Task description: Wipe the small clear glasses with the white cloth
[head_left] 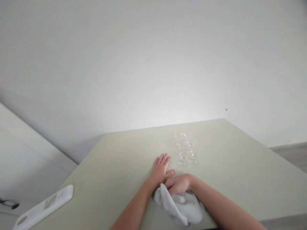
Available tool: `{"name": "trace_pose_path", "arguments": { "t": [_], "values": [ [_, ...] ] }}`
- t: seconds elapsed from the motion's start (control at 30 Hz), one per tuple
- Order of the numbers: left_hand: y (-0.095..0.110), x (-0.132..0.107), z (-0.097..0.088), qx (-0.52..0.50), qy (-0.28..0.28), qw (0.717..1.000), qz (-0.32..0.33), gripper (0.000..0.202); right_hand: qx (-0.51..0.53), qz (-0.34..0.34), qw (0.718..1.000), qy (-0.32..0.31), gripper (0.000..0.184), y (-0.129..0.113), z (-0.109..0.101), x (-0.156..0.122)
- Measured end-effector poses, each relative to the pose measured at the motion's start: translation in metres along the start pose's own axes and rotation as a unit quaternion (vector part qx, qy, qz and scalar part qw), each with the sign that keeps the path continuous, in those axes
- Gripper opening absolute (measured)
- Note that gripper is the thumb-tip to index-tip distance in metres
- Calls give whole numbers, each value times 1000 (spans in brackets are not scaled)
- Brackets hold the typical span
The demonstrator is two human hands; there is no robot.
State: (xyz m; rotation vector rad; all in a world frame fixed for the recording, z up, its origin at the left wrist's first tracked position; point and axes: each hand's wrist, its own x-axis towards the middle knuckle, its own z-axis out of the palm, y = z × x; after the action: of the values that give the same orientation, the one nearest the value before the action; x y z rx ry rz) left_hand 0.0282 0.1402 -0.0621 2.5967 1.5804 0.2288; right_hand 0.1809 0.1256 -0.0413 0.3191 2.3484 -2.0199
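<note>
The table (124, 159) has a smooth, matt, pale greenish top. Near its far edge stand small glasses (185, 150) of clear, shiny glass. Nearer its front edge lies a soft white cloth (182, 209), matt and rumpled. At the table's left corner lies a smooth white plastic case (44, 206).

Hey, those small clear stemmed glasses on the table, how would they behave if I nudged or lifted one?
The small clear stemmed glasses look thin, so probably fragile and light. Standing upright on narrow stems, one would likely tip rather than slide on the pale table. They stand clustered closely, so a nudged one may knock its neighbours. The left hand lies flat just beside them.
</note>
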Motion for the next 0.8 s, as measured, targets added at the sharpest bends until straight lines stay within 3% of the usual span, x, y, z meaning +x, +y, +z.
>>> {"name": "trace_pose_path", "arguments": {
  "t": [0.47,0.8],
  "values": [
    [2,1,-6,7,-32,999,-2,77,0,-3,1000,14,29,0,0,-2],
    [-2,2,0,12,-16,1000,8,78,-14,11,1000,17,23,-6,2,-2]
  ]
}}
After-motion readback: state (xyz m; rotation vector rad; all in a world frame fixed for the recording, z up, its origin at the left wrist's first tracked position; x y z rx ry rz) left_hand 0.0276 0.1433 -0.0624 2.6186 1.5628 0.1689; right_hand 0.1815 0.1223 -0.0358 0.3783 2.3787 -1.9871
